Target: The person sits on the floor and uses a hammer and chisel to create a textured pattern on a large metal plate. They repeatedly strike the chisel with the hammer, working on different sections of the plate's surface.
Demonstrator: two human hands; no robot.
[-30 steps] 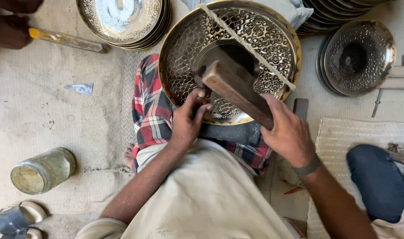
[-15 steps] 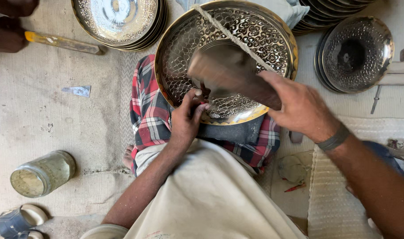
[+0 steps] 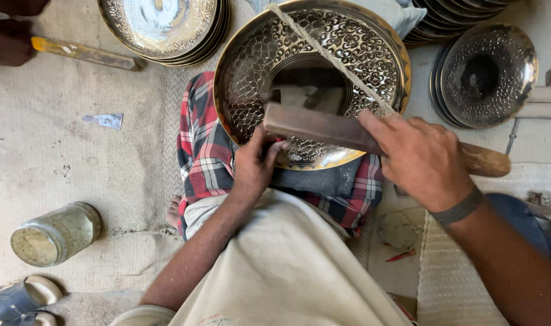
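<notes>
Bowl: I see the round hammered brass bowl (image 3: 324, 60) tilted on my lap.
Left hand (image 3: 254, 166): grips its near rim, steadying it.
Right hand (image 3: 423, 160): wraps the long wooden mallet (image 3: 330, 128), poised across the bowl.

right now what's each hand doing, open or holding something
Left hand: closed, pinching a small tool against the patterned golden metal bowl.
Right hand: closed around the long brown wooden mallet.
</notes>
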